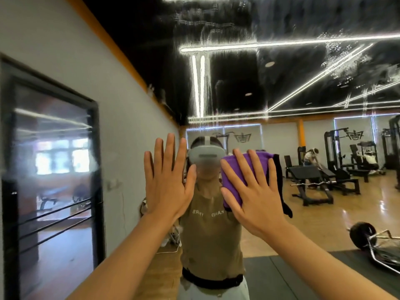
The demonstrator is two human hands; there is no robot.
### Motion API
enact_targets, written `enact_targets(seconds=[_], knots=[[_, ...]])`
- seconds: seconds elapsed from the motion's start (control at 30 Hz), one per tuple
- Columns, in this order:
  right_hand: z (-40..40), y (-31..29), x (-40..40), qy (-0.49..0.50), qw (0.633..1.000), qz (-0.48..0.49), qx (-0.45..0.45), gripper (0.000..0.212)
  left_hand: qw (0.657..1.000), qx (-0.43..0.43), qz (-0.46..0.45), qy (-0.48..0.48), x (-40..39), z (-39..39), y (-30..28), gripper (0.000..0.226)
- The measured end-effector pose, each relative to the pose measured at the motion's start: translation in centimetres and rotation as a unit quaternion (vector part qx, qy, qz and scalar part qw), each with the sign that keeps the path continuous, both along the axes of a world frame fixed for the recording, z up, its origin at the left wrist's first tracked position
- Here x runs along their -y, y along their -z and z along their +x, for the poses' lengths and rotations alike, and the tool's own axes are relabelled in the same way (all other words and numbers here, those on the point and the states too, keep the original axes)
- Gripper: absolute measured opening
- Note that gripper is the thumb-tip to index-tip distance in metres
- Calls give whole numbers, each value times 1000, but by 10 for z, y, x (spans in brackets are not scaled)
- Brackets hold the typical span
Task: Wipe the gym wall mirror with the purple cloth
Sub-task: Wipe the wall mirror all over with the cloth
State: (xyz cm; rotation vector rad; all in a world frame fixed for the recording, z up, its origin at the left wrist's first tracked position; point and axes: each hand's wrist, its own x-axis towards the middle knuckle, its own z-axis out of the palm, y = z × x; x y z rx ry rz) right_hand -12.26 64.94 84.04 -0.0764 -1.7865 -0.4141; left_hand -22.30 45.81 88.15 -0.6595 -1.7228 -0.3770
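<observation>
The wall mirror (281,83) fills most of the view, with wet streaks and droplets across its upper part. My right hand (253,191) lies flat with fingers spread, pressing the folded purple cloth (236,180) against the glass at chest height. A dark edge of the cloth hangs down at its right side. My left hand (168,180) is flat on the mirror just left of the cloth, fingers straight and together, holding nothing. My own reflection stands behind both hands.
A grey wall with a black-framed door (52,169) runs along the left. Reflected in the mirror are weight benches (313,180), cable machines, a barbell (368,237) on a dark floor mat and another person far back.
</observation>
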Motion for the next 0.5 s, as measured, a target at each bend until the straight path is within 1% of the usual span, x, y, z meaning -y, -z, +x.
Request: enact_targets(seconds=[0.17, 0.27, 0.4, 0.5], knots=[[1, -26, -1, -7, 1000, 27, 12, 62, 1000, -5, -5, -7, 0, -2, 0, 68], [-3, -63, -2, -10, 999, 31, -2, 62, 1000, -5, -6, -9, 0, -1, 0, 68], [-15, -130, 12, -11, 1000, 5, -28, 63, 1000, -12, 0, -9, 0, 1, 0, 69], [-19, -140, 17, -6, 999, -12, -45, 63, 1000, -4, -4, -7, 1, 4, -1, 71]])
